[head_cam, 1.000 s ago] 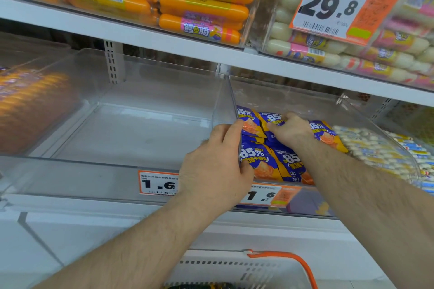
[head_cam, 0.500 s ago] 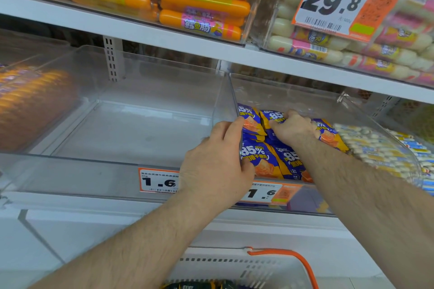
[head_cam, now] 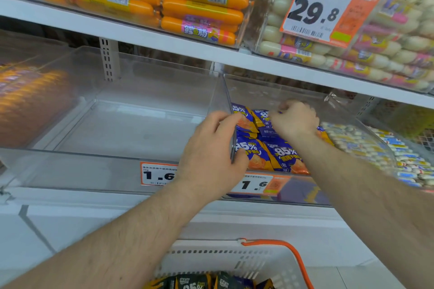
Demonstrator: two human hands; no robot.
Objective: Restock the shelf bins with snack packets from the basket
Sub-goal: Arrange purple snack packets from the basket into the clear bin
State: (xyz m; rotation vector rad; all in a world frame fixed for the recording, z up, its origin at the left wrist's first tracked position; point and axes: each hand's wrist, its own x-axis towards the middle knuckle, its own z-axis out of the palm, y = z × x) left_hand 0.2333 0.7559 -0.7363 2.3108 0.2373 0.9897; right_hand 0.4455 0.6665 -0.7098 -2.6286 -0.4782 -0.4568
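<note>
Snack packets [head_cam: 270,148] lying flat, long axes front-to-back in clear bin [head_cam: 305,101]; left hand [head_cam: 209,150] gripping divider, right hand [head_cam: 294,119] fingers curled, pinching rear packet.

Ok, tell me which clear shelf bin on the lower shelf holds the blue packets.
The clear bin both hands reach into, behind the right-hand 1.6 tag; blue packets lie in it. The wide bin to its left shows no packets.

Hiding its fingertips among the blue snack packets [head_cam: 285,157]: right hand [head_cam: 294,119]. Running off the bottom edge: white basket [head_cam: 211,258]. Blurring beyond reading: left bin's orange contents [head_cam: 28,101].
</note>
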